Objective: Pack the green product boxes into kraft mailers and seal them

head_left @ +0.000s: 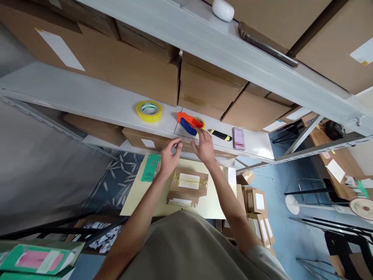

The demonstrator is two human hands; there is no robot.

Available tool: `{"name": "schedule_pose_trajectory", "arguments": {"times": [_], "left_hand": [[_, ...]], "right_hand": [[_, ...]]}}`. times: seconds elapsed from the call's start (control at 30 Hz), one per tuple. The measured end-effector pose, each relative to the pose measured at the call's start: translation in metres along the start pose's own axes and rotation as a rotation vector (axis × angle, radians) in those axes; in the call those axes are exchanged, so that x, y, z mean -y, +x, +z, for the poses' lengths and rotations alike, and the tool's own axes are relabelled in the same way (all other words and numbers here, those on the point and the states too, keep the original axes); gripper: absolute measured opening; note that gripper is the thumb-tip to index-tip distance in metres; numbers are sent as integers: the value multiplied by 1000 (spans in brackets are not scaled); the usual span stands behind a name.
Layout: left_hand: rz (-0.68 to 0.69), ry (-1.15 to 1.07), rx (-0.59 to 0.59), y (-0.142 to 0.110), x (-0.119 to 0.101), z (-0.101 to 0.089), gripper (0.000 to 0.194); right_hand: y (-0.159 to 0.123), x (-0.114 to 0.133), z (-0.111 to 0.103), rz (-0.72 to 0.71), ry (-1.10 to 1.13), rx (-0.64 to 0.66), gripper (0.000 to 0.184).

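My left hand [170,156] is above the front edge of the shelf, thumb and fingers pinched around something small and dark that I cannot make out. To its right, my right hand [204,148] has its thumb apart from its fingers. Its fingertips reach the near end of an orange and blue tape dispenser [189,125]; whether they touch it I cannot tell. A yellow roll of tape [140,112] lies left of the dispenser, and a black and yellow utility knife [220,135] to its right. Below my hands, a taped cardboard box [187,190] rests on a pale yellow board [217,206].
Cardboard boxes [210,91] line the back of the shelf [116,103]. A purple packet [239,138] lies toward its right end. A metal beam [163,27] crosses overhead, bearing a phone [266,44]. Stacked boxes [258,212] stand on the floor at right.
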State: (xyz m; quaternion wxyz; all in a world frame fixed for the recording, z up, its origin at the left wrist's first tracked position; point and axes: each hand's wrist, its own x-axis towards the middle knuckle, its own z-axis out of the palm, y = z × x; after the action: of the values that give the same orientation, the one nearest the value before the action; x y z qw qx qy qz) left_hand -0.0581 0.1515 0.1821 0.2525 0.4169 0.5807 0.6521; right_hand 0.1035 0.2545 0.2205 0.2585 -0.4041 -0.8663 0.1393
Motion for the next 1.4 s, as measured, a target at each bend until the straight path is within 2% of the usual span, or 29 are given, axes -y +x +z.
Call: {"name": "schedule_pose_trajectory", "arguments": {"times": [0.07,0.17,0.27,0.37,0.47,0.57,0.63,0.73,0.83,1.0,1.1,1.17,1.3,1.4], "left_hand": [[20,-25,-11,8,-13,4,34],[-7,-57,3,1,-20,4,35],[-56,-89,19,-17,-16,1,34],[-81,-113,18,-34,-9,0,31],[-121,-157,15,-53,-3,0,33],[-173,-183,-23,-80,1,-1,38],[-197,-160,-30,-102,2,-3,40],[-235,-99,45,-137,1,-8,38],[-282,-28,137,-164,-3,-15,37],[-279,103,306,-180,-9,-24,32],[-239,178,402,-181,-11,-27,28],[-254,199,414,-178,-11,-29,30],[-381,111,299,-161,-9,-33,57],[-443,22,349,-140,-14,-36,73]], "right_hand": [[39,8,14,-2,-77,53,62],[74,8,39,104,-209,139,52],[91,-1,51,177,-270,219,46],[88,-8,46,171,-218,239,47],[52,-6,34,172,-88,171,53],[-21,5,23,253,190,136,57],[-76,15,19,311,464,180,60],[-146,29,20,467,792,202,65],[-188,38,26,614,941,190,67],[-215,38,30,710,995,236,75],[-223,33,27,704,1011,281,74],[-228,29,23,682,1025,313,73],[-238,23,10,646,1041,405,74],[-243,20,-1,613,1034,475,73]]}}
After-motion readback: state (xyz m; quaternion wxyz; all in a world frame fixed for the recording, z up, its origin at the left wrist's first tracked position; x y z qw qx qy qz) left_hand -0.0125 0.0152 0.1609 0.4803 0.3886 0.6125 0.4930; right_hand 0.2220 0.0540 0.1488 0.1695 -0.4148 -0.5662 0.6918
